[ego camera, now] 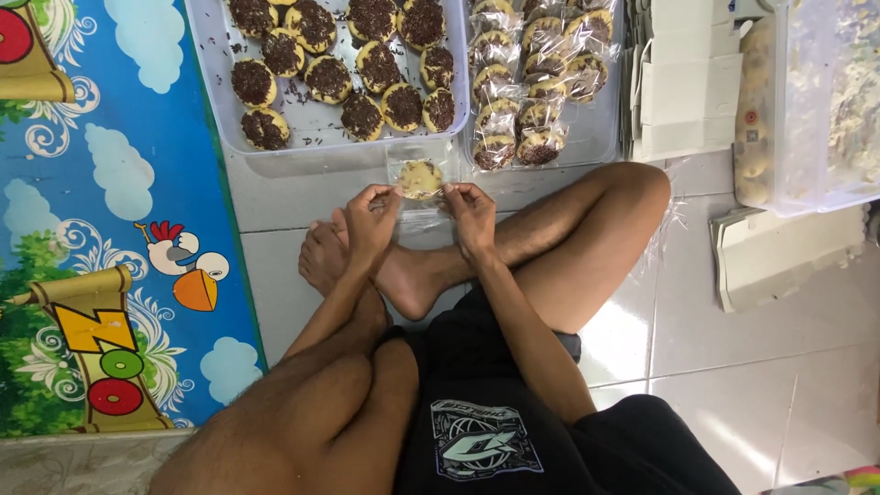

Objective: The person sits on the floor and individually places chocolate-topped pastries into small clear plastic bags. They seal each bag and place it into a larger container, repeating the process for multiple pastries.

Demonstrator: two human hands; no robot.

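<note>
Both hands, left hand (pixel 369 220) and right hand (pixel 472 215), pinch one bagged cookie (pixel 421 179) by its clear wrapper. Bare-cookie tray (pixel 316 137) at 11 o'clock roughly sixteen left; wrapped pile (pixel 536 82) at 1 o'clock comparable.

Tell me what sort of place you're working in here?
Probably a home floor used for packing baked goods: the person sits cross-legged on white tiles beside a cartoon play mat, with a tray of chocolate-topped cookies and bagged ones ahead.
</note>
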